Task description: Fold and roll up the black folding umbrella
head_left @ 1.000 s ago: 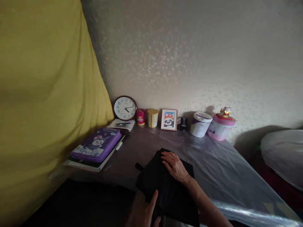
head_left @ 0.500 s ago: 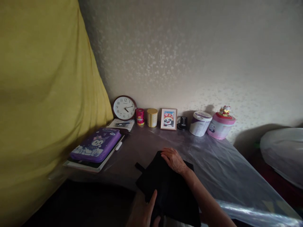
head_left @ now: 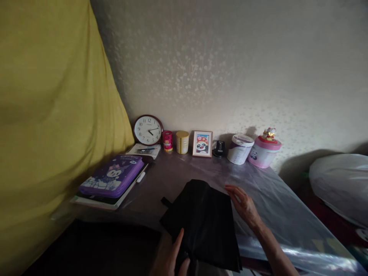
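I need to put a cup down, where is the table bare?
Free: the plastic-covered table right of the right hand, and between the black cloth and picture frame. Crowded: the wall row and the purple case corner.

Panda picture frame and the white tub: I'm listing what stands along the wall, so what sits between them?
In the head view, a small black object stands between the panda picture frame and the white tub; too dark to identify.

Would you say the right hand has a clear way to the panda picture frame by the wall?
Probably yes: the right hand hovers open beside the black cloth, with only bare plastic-covered table between it and the picture frame.
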`<state>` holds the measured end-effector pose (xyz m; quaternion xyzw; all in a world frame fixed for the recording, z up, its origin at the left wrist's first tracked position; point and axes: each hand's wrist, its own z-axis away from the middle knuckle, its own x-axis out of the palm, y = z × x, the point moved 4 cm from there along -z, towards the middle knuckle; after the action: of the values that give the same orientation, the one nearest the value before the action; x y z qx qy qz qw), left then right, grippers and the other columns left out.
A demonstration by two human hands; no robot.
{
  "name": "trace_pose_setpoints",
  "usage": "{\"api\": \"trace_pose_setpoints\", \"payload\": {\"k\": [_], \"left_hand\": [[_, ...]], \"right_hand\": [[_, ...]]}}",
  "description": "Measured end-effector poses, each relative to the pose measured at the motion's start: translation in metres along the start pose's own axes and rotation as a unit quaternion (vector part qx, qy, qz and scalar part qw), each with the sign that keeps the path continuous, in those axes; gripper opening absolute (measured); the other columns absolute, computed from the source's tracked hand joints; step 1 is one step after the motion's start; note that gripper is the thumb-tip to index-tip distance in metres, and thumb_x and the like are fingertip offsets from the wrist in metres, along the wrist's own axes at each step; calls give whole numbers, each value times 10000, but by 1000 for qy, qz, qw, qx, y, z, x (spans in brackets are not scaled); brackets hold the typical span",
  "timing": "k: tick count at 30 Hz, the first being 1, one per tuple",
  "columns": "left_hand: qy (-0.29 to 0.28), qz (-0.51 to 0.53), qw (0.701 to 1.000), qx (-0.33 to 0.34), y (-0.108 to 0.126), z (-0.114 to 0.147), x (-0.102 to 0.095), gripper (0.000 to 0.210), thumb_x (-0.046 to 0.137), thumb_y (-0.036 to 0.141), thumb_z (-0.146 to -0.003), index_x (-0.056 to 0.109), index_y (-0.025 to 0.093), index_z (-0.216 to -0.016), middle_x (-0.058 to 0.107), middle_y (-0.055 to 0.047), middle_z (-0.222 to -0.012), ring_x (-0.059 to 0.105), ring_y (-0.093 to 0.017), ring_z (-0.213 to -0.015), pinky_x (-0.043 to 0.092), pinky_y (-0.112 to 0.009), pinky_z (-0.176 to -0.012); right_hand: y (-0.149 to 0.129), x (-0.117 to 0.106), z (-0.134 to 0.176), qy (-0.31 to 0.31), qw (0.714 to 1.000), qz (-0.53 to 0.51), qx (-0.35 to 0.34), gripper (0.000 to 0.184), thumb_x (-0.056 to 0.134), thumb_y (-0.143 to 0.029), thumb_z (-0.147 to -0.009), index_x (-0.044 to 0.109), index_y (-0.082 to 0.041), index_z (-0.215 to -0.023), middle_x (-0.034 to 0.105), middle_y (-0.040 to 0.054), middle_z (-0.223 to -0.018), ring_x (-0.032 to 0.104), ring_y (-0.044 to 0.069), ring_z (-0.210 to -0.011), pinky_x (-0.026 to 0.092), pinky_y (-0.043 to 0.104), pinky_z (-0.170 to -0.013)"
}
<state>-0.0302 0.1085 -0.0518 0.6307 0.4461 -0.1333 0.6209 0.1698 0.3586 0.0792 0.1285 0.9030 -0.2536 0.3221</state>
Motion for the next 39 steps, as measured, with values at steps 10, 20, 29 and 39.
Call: {"api": "trace_pose_setpoints", "payload": {"k": [10, 20, 29, 39], "left_hand": [[4, 66, 997, 37, 6, 2, -13, 553, 418, 277, -949, 325, 305, -1494, 458, -37, -1516, 443, -206, -1385, 449, -389, -1089], [-6, 98, 995, 28, 7, -1, -17, 541, 431, 312, -943, 368, 272, -1479, 435, -32, -1531, 392, -199, -1417, 387, -376, -1140], [-36, 156, 987, -9, 11, -2, -20, 544, 410, 346, -944, 353, 282, -1482, 453, -28, -1519, 451, -184, -1378, 421, -350, -1113], [-46, 209, 977, -24, 11, -9, -22, 584, 480, 357, -902, 396, 218, -1464, 472, -59, -1503, 451, -193, -1378, 419, -328, -1108]], "right_hand": [[-30, -14, 64, -71, 996, 14, -46, 290, 431, -184, -986, 658, -254, -1152, 595, 92, -1338, 664, 187, -1107, 574, 279, -905], [-58, -21, 68, -99, 993, -12, -55, 290, 431, -188, -966, 696, -275, -1044, 593, 98, -1363, 674, 232, -1105, 611, 315, -859], [-78, -15, 26, -54, 995, -69, -42, 203, 439, -233, -984, 638, -264, -1007, 632, 93, -1290, 682, 205, -1070, 575, 318, -898], [-113, 38, -33, 10, 986, -105, -128, 187, 414, -156, -986, 574, -231, -1046, 626, 124, -1246, 658, 191, -1089, 571, 334, -885]]}}
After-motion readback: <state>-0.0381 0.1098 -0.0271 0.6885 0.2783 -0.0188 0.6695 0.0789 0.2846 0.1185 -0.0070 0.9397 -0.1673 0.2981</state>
